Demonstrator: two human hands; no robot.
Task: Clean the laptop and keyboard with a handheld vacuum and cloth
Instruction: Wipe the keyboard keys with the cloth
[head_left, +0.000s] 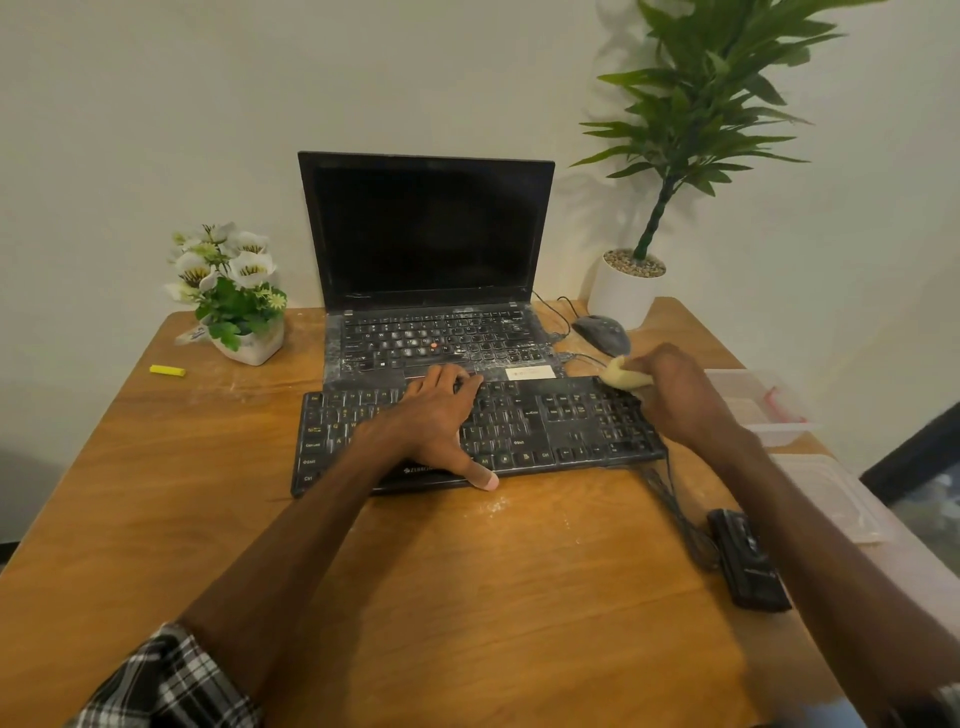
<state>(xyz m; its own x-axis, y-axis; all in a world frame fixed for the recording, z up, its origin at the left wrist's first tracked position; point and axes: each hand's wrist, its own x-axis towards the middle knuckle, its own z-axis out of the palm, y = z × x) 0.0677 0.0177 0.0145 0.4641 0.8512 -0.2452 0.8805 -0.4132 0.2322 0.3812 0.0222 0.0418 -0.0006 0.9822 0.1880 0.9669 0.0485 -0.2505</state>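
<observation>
**Q:** What does label (a) mark?
**A:** (a) The left hand (436, 421), laid palm-down across the middle of the black keyboard (540, 431). Its fingers (448, 378) are straight and spread, and they reach the far edge of the keys. The thumb rests on the near edge. The hand holds nothing.

**Q:** And label (b)?
**A:** (b) The right hand (675, 397), at the keyboard's far right corner. Its fingers are curled round a bunched, pale yellow cloth (626, 376), which sits at that corner.

**Q:** Where do the task's things lie?
**A:** The keyboard lies flat at the centre of the wooden desk (467, 582), just in front of the open laptop (426, 249). The laptop's screen is dark and stands upright. White dust covers its keys and palm rest, and lighter traces show on the keyboard and on the desk in front of it. A black oblong device (748, 564) lies near the desk's right edge, beside the keyboard's cable (680, 514). Whether it is the vacuum cannot be told.

**Q:** What else appears?
**A:**
- A dusty mouse (602, 333) lies just right of the laptop.
- A white pot of flowers (234, 296) stands at the far left, with a small yellow block (167, 370) near it.
- A tall potted plant (675, 130) stands at the far right corner.
- Clear plastic containers (763, 400) sit along the right edge.
</observation>
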